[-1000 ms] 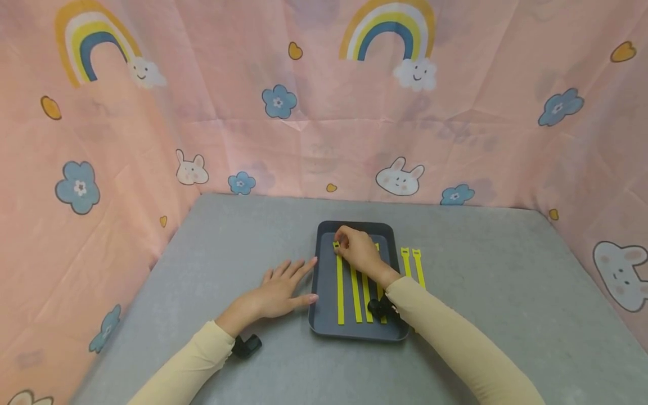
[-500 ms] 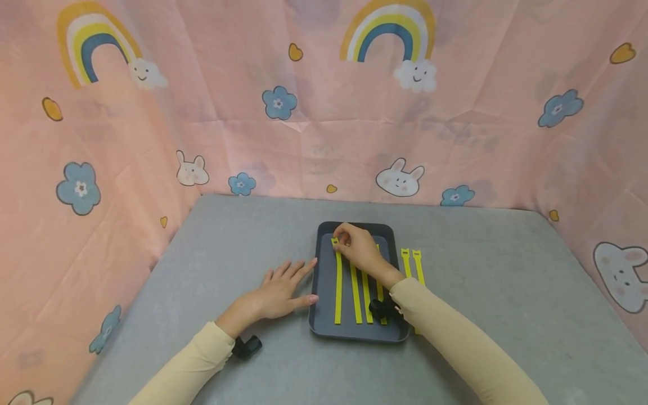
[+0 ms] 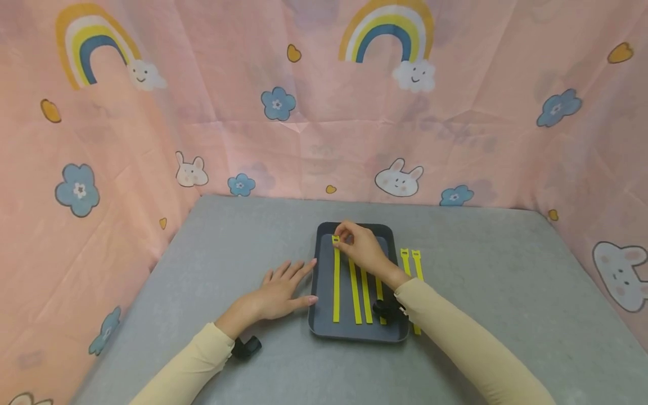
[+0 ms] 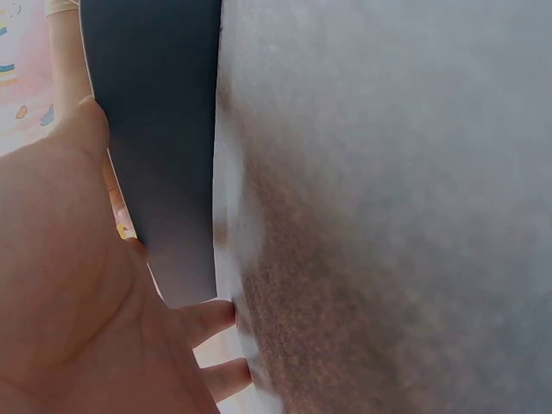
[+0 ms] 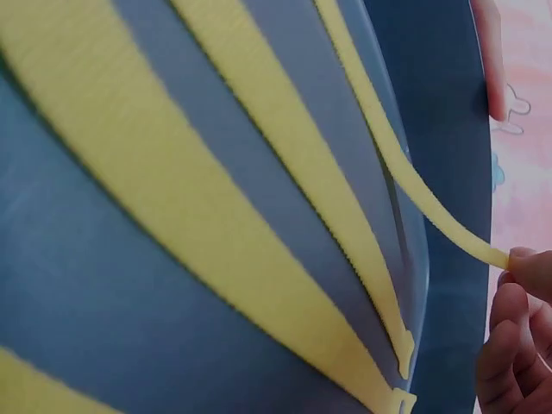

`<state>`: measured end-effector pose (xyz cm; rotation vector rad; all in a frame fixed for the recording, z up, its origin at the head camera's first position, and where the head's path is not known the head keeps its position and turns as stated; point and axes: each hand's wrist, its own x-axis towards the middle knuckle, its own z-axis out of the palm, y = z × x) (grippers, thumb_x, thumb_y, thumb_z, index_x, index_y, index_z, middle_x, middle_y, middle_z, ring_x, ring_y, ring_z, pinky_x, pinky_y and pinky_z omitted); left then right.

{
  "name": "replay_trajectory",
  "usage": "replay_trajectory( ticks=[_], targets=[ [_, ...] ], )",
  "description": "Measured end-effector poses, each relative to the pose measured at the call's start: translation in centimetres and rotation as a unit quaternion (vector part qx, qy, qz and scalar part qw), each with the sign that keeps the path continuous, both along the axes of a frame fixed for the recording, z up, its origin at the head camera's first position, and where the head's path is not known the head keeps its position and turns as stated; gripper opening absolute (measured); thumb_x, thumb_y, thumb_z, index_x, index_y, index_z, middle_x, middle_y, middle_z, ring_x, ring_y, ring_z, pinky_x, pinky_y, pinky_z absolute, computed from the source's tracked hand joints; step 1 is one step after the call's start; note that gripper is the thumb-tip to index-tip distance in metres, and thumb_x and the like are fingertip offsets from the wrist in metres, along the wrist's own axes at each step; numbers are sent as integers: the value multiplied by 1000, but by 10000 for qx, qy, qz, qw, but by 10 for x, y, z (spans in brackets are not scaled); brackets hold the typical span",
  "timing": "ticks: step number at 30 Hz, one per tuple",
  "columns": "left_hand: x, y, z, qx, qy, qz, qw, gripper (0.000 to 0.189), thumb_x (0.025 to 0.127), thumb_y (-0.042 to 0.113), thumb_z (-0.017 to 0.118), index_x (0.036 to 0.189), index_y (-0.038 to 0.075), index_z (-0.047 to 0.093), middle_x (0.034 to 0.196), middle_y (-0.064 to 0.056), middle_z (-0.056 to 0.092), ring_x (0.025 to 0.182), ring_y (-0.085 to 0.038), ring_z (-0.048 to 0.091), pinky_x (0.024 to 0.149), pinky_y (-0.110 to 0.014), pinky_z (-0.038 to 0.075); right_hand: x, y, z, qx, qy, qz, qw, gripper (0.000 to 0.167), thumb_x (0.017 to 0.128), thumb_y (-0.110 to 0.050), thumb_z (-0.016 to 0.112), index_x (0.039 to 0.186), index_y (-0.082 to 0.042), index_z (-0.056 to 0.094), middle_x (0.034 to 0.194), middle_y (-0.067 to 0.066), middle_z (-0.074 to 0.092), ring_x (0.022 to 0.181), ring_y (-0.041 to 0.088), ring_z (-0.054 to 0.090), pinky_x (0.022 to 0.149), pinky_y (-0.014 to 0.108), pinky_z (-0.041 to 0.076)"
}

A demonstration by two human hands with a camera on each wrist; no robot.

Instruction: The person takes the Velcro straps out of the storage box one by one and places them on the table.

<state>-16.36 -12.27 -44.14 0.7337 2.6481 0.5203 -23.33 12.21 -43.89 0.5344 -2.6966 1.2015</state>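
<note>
My right hand [image 3: 363, 246] pinches the slotted head end of the leftmost yellow hook-and-loop cable tie [image 3: 336, 287] between thumb and fingers. In the right wrist view that tie [image 5: 414, 185] curves up from the tray floor to my fingertips. Several more yellow ties [image 3: 356, 298] lie lengthwise, side by side, in the dark grey tray [image 3: 322, 315]; my right hand and wrist hide parts of them. My left hand [image 3: 275, 295] is spread flat beside the tray, its index finger and thumb tips at the left rim. The left wrist view shows its palm close to the tray's outer wall [image 4: 164, 138].
Two more yellow ties [image 3: 417, 264] lie on the grey table [image 3: 506, 270] just right of the tray, partly covered by my right sleeve [image 3: 455, 337]. A pink printed curtain [image 3: 324, 129] closes off the back and sides of the table.
My right hand has shifted slightly away from me with the leftmost tie, whose near end has moved a little left and lies straighter. The left hand stays in place.
</note>
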Motion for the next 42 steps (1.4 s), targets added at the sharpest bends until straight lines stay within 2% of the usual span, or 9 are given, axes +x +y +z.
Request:
replay_trajectory(
  ticks=[7,20,25,30,35,42],
  targets=[
    [0,-1,-1,17,-19,0,10000,83,95,67,46,160,37,3,167,-9,17,154,-43,10,116,-72,10,0,3,0,-46,118,12,9999,15,91,-16,73,102,-15,63,86,1,67,63,13,50,58,25,43],
    [0,-1,-1,47,-5,39,10000,82,95,66,46,159,37,4,167,-9,18,154,-43,10,116,-72,11,7,0,16,-514,39,323,9981,16,93,-15,70,107,-13,62,89,4,65,55,12,54,50,26,49],
    [0,-1,-1,9,-15,41,10000,83,95,67,46,160,37,4,167,-8,17,154,-42,10,116,-72,10,9,1,23,-539,132,414,9976,15,94,-14,68,107,-13,61,89,4,64,55,15,55,49,26,48],
    [0,-1,-1,39,2,64,10000,82,95,66,47,160,36,6,167,-9,18,154,-43,11,116,-72,11,11,3,31,-636,40,461,9969,16,95,-15,67,110,-14,60,90,3,62,57,24,58,49,27,48],
    [0,-1,-2,34,24,73,10000,82,95,66,46,160,37,5,167,-9,18,154,-43,11,116,-72,11,12,5,37,-682,48,511,9963,16,96,-16,66,111,-15,60,89,3,62,56,20,57,49,28,48],
    [-1,-1,-4,43,13,65,10000,82,94,67,45,159,38,4,168,-8,17,154,-42,10,116,-72,10,17,9,48,-815,-127,541,9951,17,96,-19,66,113,-16,61,92,6,60,57,23,58,52,29,51]
  ],
)
